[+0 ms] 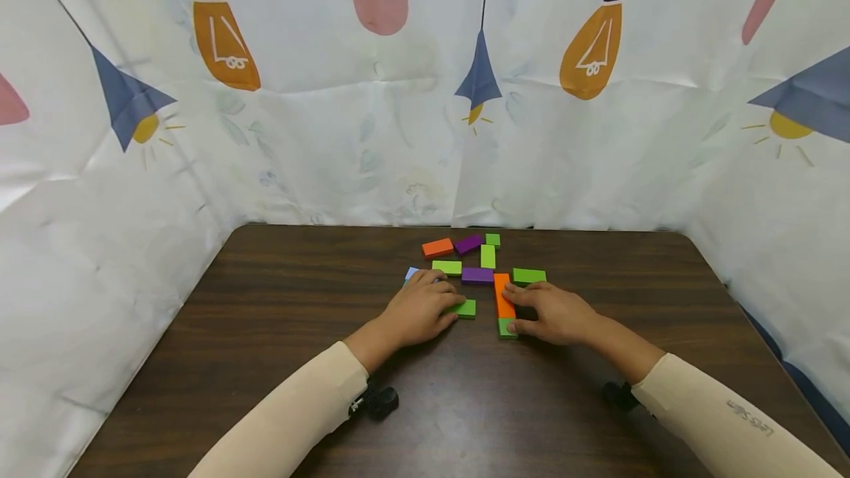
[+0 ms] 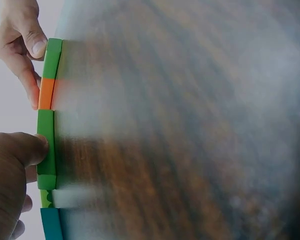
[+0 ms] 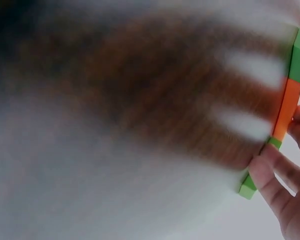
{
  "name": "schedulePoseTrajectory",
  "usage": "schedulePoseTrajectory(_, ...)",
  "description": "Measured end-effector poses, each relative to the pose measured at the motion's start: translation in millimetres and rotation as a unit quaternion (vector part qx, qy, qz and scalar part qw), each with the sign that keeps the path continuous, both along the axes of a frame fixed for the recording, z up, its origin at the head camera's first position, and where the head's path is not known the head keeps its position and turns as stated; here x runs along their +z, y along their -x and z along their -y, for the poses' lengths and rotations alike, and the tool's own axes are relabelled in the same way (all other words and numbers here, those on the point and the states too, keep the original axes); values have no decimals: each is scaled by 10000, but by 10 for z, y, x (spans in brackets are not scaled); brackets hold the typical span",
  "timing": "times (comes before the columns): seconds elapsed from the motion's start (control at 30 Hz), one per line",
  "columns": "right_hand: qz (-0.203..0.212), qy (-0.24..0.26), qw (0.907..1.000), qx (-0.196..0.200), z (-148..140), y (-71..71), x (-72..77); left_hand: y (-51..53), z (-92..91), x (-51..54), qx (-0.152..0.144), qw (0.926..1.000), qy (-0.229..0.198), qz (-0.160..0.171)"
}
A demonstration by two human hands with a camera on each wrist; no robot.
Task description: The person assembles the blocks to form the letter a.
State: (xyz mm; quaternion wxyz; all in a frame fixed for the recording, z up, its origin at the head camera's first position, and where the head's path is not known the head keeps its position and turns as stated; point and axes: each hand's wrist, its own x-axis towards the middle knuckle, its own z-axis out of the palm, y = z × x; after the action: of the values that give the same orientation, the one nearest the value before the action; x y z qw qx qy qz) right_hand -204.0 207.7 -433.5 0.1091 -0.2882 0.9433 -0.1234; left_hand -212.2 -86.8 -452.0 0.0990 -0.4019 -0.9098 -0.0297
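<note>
My left hand (image 1: 415, 308) pinches a green block (image 1: 468, 309) between thumb and index finger; the left wrist view shows the thumb on the near side of this block (image 2: 46, 145). Partly behind that hand lies a blue block (image 1: 411, 273). My right hand (image 1: 554, 313) has its fingers extended, one against the right side of an orange block (image 1: 503, 293) and the thumb on a small green block (image 1: 506, 330). These two blocks meet end to end. A longer green block (image 1: 529, 276) lies just beyond the right hand.
Farther back lie a purple block (image 1: 477, 276), a lime block (image 1: 447, 268), another lime block (image 1: 488, 257), a small green block (image 1: 493, 240), a second purple block (image 1: 468, 243) and an orange block (image 1: 437, 248). The dark wooden table (image 1: 299, 264) ends at a patterned curtain (image 1: 319, 153).
</note>
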Motion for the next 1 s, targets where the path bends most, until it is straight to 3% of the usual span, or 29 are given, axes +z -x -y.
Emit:
schedulePoseTrajectory(0.33,-93,144,9998,71,39,-82,-9,6,-6,3,55,9999,144,-23)
schedulePoseTrajectory(0.73,113,94,9998,148,24,-34,27,6,1,4,83,9997,208,-40)
schedulePoseTrajectory(1.0,-138,190,9995,216,-10,-33,25,8,-8,25,1,9998,177,16)
